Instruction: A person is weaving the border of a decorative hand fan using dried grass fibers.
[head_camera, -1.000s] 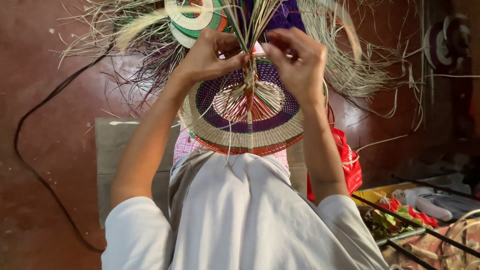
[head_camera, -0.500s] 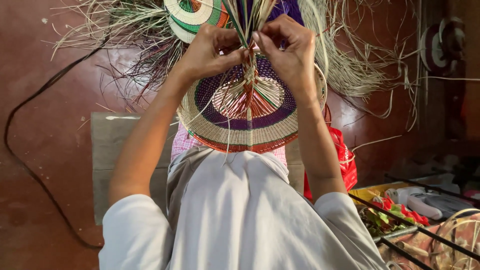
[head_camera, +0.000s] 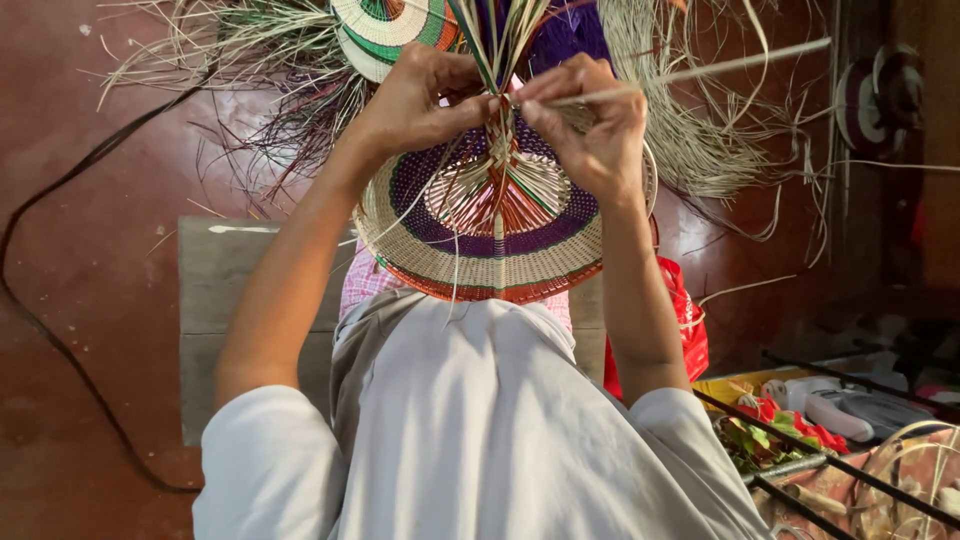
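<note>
Both hands work at the top of a round woven basket piece (head_camera: 500, 235), a shallow disc of straw held upright above the person's lap. Its rings run from pale tan at the rim through red-brown, purple and green to a pale centre, and a plaited spine of flat straw runs up its middle.

The left hand (head_camera: 420, 100) is closed in a pinch on the loose straw strands (head_camera: 495, 40) that rise from the spine, thumb against fingertips. The right hand (head_camera: 590, 125) is closed too, gripping one pale straw strip (head_camera: 700, 68) that slants up to the right, its knuckles resting against the disc's upper edge. The two hands nearly touch at the spine.

Behind them a second woven piece (head_camera: 385, 30), ringed in cream, green and orange, sits among a wide spray of loose dry straw (head_camera: 250, 60) spread over the dark red floor (head_camera: 90, 250). A black cable (head_camera: 40, 300) curves over that floor on the left, past a flat grey board (head_camera: 220, 300) under the person.

A red plastic bag (head_camera: 690, 320) lies just beside the right forearm. At the lower right stand black metal bars (head_camera: 820, 465), with red and green scraps (head_camera: 780, 420) and a white tool (head_camera: 840, 405) beyond them.
</note>
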